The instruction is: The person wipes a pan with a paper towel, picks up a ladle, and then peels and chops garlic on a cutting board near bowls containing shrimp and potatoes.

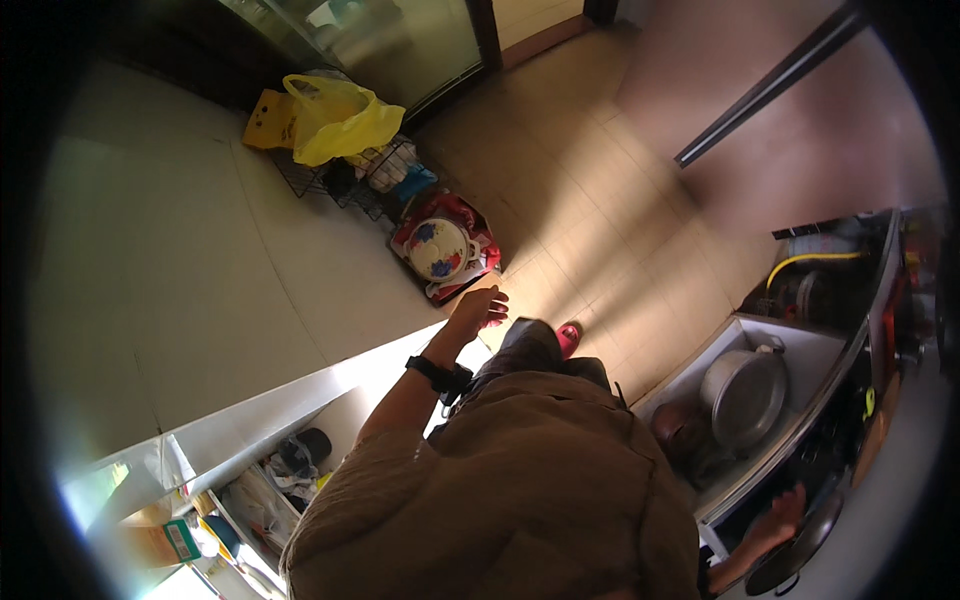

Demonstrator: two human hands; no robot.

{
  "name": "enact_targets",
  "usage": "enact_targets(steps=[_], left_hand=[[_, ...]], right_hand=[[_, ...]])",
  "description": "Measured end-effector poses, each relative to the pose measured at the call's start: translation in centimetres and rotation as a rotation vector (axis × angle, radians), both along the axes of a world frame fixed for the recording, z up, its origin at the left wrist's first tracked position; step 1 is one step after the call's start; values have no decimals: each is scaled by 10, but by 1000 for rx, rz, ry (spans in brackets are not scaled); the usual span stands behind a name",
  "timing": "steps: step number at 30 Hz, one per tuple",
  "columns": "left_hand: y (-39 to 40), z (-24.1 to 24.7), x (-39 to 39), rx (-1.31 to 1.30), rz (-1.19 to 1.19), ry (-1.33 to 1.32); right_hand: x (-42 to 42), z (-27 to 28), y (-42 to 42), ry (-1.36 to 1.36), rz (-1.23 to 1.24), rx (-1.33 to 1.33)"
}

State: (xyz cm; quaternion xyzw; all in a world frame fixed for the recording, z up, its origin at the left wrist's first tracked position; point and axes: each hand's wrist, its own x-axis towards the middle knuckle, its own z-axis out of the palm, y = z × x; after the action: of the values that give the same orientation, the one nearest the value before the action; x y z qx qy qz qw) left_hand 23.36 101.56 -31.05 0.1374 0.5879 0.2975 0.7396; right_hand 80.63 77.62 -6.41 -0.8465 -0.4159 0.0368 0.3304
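My left hand [484, 309], below a dark wristband, hangs open over the floor with its fingers slightly curled and nothing visible in them. It is near a white lidded pot [438, 250] with blue and red flowers, which rests on a red and white box or wrapping. At the lower right, my right hand [784, 517] is over or beside a dark round pan [808, 546] on the counter. Its fingers look bent, but whether they hold the pan cannot be told. An open drawer below that counter holds a large metal pot [746, 397] and a dark reddish-brown round item [670, 421].
A yellow plastic bag [341, 116] lies on a black wire rack [304, 176] beside a glass door [405, 45]. A shelf unit [259, 480] at lower left holds bags and boxes. A blurred pinkish shape with a dark rod [772, 86] covers the upper right.
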Motion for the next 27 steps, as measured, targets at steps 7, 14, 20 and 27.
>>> enact_targets(steps=[7, 14, 20, 27], left_hand=[[55, -5, -33, 4, 192, 74], [143, -25, -76, -30, 367, 89], [241, -22, -92, -106, 481, 18], [265, -15, -102, -191, 619, 138]], right_hand=[[-119, -35, 281, -271, 642, -362], [-256, -103, 506, -12, 1255, -415], [-403, -192, 684, 87, 1579, -554], [-637, -313, 787, 589, 1947, -291]])
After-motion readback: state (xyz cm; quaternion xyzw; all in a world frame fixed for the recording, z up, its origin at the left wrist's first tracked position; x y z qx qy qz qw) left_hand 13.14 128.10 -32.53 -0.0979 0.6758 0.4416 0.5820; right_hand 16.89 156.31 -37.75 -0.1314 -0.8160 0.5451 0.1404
